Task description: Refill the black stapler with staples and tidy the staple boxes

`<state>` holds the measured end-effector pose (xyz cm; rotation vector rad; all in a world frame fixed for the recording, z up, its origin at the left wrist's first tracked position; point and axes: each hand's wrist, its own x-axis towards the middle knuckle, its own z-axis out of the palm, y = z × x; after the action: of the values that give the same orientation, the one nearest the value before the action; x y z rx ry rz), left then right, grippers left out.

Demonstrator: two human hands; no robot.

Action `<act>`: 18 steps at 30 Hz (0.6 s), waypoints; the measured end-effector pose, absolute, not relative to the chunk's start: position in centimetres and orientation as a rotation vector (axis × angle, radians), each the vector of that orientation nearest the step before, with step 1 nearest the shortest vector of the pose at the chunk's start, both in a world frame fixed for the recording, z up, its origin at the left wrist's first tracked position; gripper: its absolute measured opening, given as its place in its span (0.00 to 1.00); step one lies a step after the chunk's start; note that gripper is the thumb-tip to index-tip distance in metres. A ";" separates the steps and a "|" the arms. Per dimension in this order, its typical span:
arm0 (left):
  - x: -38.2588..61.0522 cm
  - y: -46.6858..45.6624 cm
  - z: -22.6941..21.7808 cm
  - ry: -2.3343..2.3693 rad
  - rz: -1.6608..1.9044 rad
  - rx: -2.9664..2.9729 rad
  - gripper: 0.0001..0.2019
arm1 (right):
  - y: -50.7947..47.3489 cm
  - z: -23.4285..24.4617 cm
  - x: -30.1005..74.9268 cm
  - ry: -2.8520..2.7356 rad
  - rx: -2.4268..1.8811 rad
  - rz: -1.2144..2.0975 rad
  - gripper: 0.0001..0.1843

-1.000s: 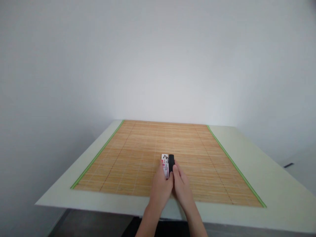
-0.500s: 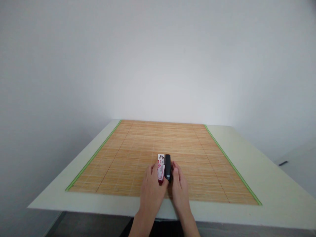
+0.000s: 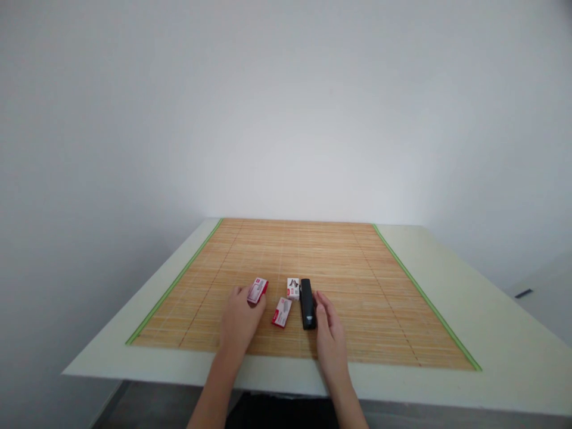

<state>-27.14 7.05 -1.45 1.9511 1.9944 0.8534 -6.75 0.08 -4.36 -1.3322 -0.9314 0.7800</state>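
Left hand resting low on the bamboo mat, fingers loosely curled, fingertips on a small red-and-white box at its far edge. Whether pinched or merely touched, cannot tell; grip looks narrow and light. Second red-and-white box lying flat just to the right of that hand, apart from it, tilted on the mat. Third small box, white with a dark picture, beyond the second, close against the black stapler.

Right hand open, fingers extended and fairly wide, thumb side against the right flank of the stapler, holding nothing. Stapler lying lengthwise, pointing away, directly left of the fingertips.

Risks noted, as judgement only:
- Box under the left fingertips held by little more than a light touch; likely to slip or flip if lifted by the edge alone.
- Slatted mat surface uneven; small light boxes apt to slide or catch on the ribs when pushed.
- Boxes possibly holding loose contents; any tipping with a flap ajar would scatter them across the mat. Flap state not discernible.
- Stapler and white box nearly touching; a sideways nudge from the right hand would shove the box along with it.
- Middle box unguarded between both hands; a crossing wrist could knock it.
- Table edge near the wrists; anything dragged backward could drop off.
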 end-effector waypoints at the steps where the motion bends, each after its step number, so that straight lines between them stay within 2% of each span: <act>1: -27.6 7.8 -1.5 1.992 0.838 1.973 0.17 | 0.0 -4.2 -6.7 -0.937 -1.333 0.769 0.28; 5: -28.9 8.7 -1.9 1.939 0.883 2.031 0.18 | 0.0 -4.1 -6.8 -0.931 -1.312 0.768 0.29; 11: -31.5 4.0 -4.2 1.961 0.807 2.072 0.20 | 0.6 -5.6 -7.2 -0.929 -1.212 0.842 0.31; 15: -30.4 0.9 -4.1 2.048 0.820 2.148 0.24 | 0.8 -6.0 -7.4 -1.071 -1.343 0.684 0.37; 18: -27.0 -0.1 -3.0 1.962 0.876 2.252 0.24 | 0.7 -5.6 -7.5 -1.203 -1.429 0.528 0.35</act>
<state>-27.03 -0.08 -3.01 2.2518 1.9617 0.8760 -7.48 0.71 -5.57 -1.4293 -1.2031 0.5283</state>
